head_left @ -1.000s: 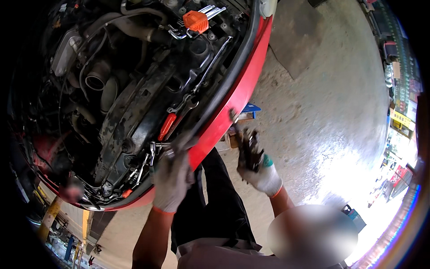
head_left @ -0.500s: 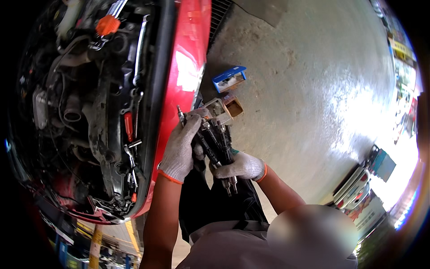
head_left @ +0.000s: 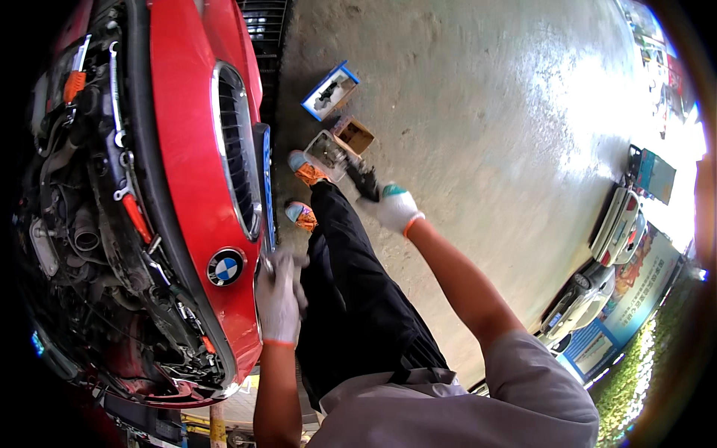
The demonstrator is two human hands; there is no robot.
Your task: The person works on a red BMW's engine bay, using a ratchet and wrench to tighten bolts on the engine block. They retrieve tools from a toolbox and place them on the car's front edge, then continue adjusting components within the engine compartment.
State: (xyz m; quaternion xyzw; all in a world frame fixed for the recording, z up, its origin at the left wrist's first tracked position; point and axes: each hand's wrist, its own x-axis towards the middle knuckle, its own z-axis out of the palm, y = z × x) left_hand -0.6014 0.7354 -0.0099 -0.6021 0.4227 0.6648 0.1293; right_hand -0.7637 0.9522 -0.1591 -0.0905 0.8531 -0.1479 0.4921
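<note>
My right hand (head_left: pixel 390 209), in a pale knit glove, is closed round a bundle of black rod-shaped engine parts (head_left: pixel 363 179). It holds them low over the floor, beside a clear plastic container (head_left: pixel 327 154) with small contents I cannot make out. On the left, my gloved left hand (head_left: pixel 281 295) is beside the red car's front bumper, its fingers blurred and partly curled. A small shiny metal bit (head_left: pixel 267 264) shows at its fingertips, too blurred to name.
Next to the container stand an open brown cardboard box (head_left: pixel 354 136) and a blue-edged box (head_left: pixel 330 91). At left is the red car (head_left: pixel 190 134) with its engine bay exposed; wrenches (head_left: pixel 116 93) and a red-handled tool (head_left: pixel 137 218) lie along its front edge. My shoes (head_left: pixel 306 168) are near the boxes.
My hands have separated. The right has carried the black parts forward and down toward the containers; the left has lowered beside the bumper. My view has shifted right, and I am bent toward the floor.
</note>
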